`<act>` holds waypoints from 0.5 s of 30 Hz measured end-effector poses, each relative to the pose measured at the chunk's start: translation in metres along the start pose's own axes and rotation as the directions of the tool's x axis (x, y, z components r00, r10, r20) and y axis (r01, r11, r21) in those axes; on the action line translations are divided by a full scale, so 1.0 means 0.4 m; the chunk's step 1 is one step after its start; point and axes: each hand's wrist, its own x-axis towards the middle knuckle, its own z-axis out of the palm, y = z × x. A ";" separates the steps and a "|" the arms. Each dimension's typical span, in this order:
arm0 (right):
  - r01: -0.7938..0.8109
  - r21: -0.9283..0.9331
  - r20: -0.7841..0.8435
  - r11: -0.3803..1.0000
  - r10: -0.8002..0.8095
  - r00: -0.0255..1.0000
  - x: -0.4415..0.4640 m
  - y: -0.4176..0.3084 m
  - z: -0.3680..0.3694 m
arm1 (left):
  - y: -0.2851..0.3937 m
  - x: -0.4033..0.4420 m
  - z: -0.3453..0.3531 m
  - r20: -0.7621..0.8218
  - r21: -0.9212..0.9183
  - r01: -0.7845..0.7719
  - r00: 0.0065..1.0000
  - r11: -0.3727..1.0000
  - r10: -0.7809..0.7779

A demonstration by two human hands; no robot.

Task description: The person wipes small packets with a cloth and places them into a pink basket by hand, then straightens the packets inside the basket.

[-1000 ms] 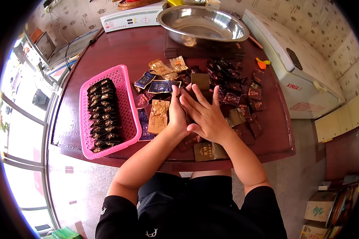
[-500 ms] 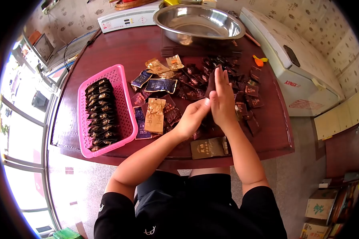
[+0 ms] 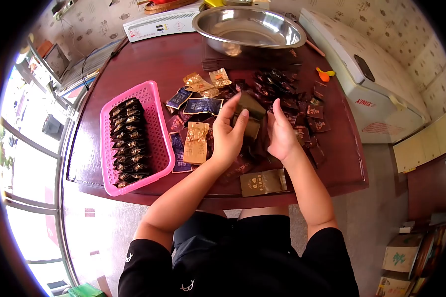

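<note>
Between my hands, over the pile, is an olive-brown foil packet (image 3: 252,127), with more of the same colour showing just above it. My left hand (image 3: 227,136) has its thumb and fingers on the packet's left side. My right hand (image 3: 283,136) is open with the thumb raised, close to the packet's right side; whether it touches is unclear. A similar flat olive packet (image 3: 263,182) lies at the table's front edge. Dark red packets (image 3: 277,84) spread behind and around my hands. Left of them lie a gold packet (image 3: 196,143) and blue packets (image 3: 203,105).
A pink basket (image 3: 166,133) at the left holds a row of dark packets (image 3: 129,141). At the back stand a large steel basin (image 3: 248,45) and a white appliance (image 3: 163,22). A white chest freezer (image 3: 376,94) with a phone (image 3: 364,68) adjoins the table's right side.
My hands were pressed together, palm to palm; now they have parted. The left has moved left, and the olive packet has come into sight between them.
</note>
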 end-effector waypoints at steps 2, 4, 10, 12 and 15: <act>-0.024 0.039 0.116 0.999 0.019 0.993 -0.004 -0.012 0.012 | 0.031 0.009 0.001 -0.011 0.024 -0.051 0.999 0.998 0.051; -0.006 -0.183 0.054 0.983 0.016 0.998 -0.008 0.008 0.000 | 0.037 0.022 -0.004 -0.097 -0.200 -0.062 0.994 0.978 0.043; 0.362 -0.541 0.026 0.759 -0.415 0.909 0.003 0.030 0.012 | -0.026 0.032 -0.041 0.071 0.573 -0.146 0.989 0.806 0.128; 0.411 -0.758 0.114 0.507 -0.516 0.849 0.000 0.048 0.015 | -0.044 0.032 -0.034 0.068 0.344 -0.021 0.998 0.939 -0.002; 0.466 -0.872 0.346 0.150 -0.484 0.804 -0.013 0.060 0.023 | -0.035 0.027 -0.043 0.123 -0.229 0.307 0.951 0.924 -0.285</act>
